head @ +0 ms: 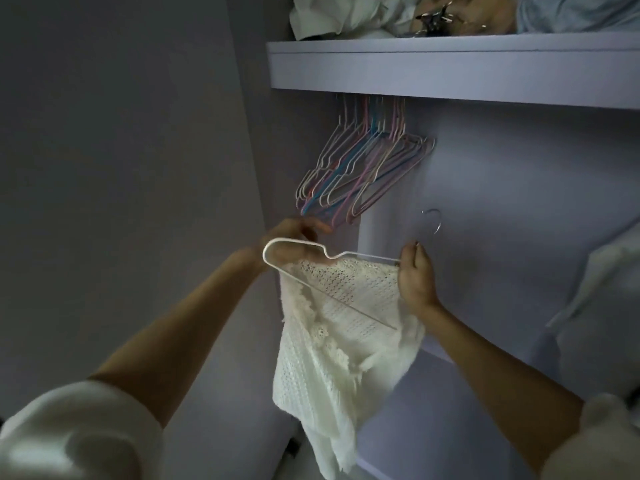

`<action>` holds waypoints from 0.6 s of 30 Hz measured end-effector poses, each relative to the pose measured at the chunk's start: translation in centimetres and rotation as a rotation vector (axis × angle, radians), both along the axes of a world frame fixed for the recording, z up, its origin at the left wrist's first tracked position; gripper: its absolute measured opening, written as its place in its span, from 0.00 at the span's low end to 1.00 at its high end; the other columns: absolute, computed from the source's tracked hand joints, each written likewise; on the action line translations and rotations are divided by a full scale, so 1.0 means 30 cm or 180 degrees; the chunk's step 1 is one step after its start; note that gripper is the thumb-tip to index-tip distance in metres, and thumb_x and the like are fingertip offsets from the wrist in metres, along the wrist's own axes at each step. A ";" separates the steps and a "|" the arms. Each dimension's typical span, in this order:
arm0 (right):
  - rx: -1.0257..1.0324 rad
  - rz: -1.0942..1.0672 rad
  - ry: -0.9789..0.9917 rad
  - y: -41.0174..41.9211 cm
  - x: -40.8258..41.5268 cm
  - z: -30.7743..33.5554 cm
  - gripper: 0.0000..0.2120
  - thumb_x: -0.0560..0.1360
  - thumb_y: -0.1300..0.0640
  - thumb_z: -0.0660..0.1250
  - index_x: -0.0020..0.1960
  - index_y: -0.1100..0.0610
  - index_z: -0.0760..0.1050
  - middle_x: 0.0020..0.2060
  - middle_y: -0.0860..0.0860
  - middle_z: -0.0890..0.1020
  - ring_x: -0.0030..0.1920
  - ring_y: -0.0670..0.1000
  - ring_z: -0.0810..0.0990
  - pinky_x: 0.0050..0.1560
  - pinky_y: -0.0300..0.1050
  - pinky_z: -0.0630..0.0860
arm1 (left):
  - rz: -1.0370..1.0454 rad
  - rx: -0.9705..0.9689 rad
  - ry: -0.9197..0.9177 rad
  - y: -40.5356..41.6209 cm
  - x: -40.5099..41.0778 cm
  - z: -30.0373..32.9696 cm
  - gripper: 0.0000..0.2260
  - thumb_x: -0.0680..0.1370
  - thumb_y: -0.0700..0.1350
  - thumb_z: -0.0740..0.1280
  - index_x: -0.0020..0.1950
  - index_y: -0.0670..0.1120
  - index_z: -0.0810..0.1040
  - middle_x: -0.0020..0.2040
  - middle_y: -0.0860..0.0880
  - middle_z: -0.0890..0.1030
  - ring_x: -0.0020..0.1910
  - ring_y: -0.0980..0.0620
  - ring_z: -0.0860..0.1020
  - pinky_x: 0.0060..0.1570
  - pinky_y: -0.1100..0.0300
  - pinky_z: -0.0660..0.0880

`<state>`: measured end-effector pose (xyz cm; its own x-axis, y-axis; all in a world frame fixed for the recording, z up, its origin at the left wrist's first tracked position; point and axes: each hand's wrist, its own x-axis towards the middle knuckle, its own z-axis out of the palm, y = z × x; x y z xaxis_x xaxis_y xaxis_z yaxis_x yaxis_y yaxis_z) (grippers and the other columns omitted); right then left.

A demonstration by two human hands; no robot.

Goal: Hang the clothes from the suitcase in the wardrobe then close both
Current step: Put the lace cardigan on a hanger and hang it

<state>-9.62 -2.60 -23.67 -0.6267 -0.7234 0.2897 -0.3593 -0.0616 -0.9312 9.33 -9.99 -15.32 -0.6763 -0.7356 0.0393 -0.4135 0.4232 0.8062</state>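
Note:
A white lace garment (332, 341) hangs from a white wire hanger (294, 241) that I hold up inside the wardrobe. My left hand (294, 242) grips the garment's top edge at the hanger's left shoulder. At the hanger's neck, below its metal hook (434, 220), my right hand (415, 275) holds hanger and cloth. The suitcase is out of view.
A bunch of several empty pastel hangers (360, 168) hangs under the lilac shelf (450, 71), just above my left hand. Crumpled clothes and bags (450, 12) lie on the shelf. A pale garment (602, 306) hangs at the right edge. The wardrobe's side wall (121, 168) stands on the left.

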 end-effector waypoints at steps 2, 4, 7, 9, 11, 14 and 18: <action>-0.0067 -0.0026 0.0260 0.008 -0.032 0.030 0.17 0.82 0.59 0.49 0.34 0.56 0.60 0.27 0.51 0.65 0.28 0.47 0.65 0.32 0.43 0.59 | -0.0130 -0.0246 -0.0291 0.001 -0.004 -0.050 0.15 0.69 0.33 0.73 0.53 0.42 0.77 0.38 0.53 0.75 0.34 0.64 0.75 0.39 0.72 0.70; -0.0188 -0.0092 0.0567 0.013 -0.055 0.061 0.15 0.82 0.60 0.49 0.36 0.59 0.61 0.26 0.51 0.65 0.28 0.50 0.65 0.32 0.43 0.59 | -0.0025 -0.0597 -0.0611 -0.019 -0.011 -0.104 0.14 0.70 0.32 0.71 0.55 0.38 0.78 0.46 0.44 0.80 0.43 0.55 0.77 0.44 0.69 0.72; -0.0300 -0.0265 0.1170 0.016 -0.103 0.090 0.13 0.81 0.60 0.49 0.38 0.60 0.60 0.25 0.47 0.65 0.28 0.54 0.67 0.33 0.46 0.62 | 0.0550 -0.1131 -0.1108 -0.077 -0.009 -0.177 0.08 0.74 0.35 0.66 0.51 0.40 0.81 0.50 0.42 0.81 0.51 0.46 0.78 0.46 0.61 0.71; -0.0333 -0.0360 0.1495 0.024 -0.140 0.100 0.13 0.79 0.56 0.48 0.38 0.59 0.59 0.25 0.46 0.64 0.28 0.54 0.67 0.32 0.48 0.63 | 0.0931 -0.1077 -0.1122 -0.097 -0.016 -0.208 0.07 0.73 0.34 0.64 0.45 0.42 0.80 0.46 0.42 0.81 0.49 0.43 0.79 0.44 0.59 0.73; -0.0330 -0.0473 0.1741 0.031 -0.168 0.109 0.12 0.78 0.55 0.47 0.38 0.59 0.60 0.24 0.48 0.64 0.27 0.54 0.67 0.31 0.46 0.62 | 0.1217 -0.1069 -0.1150 -0.109 -0.024 -0.229 0.06 0.73 0.35 0.62 0.43 0.42 0.78 0.46 0.40 0.81 0.48 0.40 0.79 0.45 0.55 0.75; -0.0327 -0.0720 0.2064 0.041 -0.199 0.118 0.11 0.78 0.57 0.49 0.39 0.58 0.61 0.26 0.55 0.69 0.26 0.54 0.69 0.32 0.43 0.60 | 0.1412 -0.1305 -0.1494 -0.111 -0.026 -0.242 0.09 0.75 0.40 0.63 0.54 0.41 0.76 0.54 0.38 0.79 0.53 0.37 0.78 0.54 0.49 0.73; -0.0246 -0.1064 0.2332 0.053 -0.228 0.106 0.15 0.78 0.60 0.52 0.39 0.66 0.70 0.26 0.64 0.76 0.27 0.65 0.76 0.31 0.40 0.59 | 0.1564 -0.0985 -0.1240 -0.110 -0.043 -0.235 0.10 0.77 0.40 0.63 0.56 0.38 0.78 0.51 0.36 0.81 0.52 0.37 0.79 0.55 0.51 0.73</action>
<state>-16.46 -1.00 -20.50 -0.4380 -0.4924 0.7521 -0.8873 0.1026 -0.4496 8.04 -13.28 -22.36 -0.2754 -0.9540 0.1187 -0.8503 0.2993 0.4329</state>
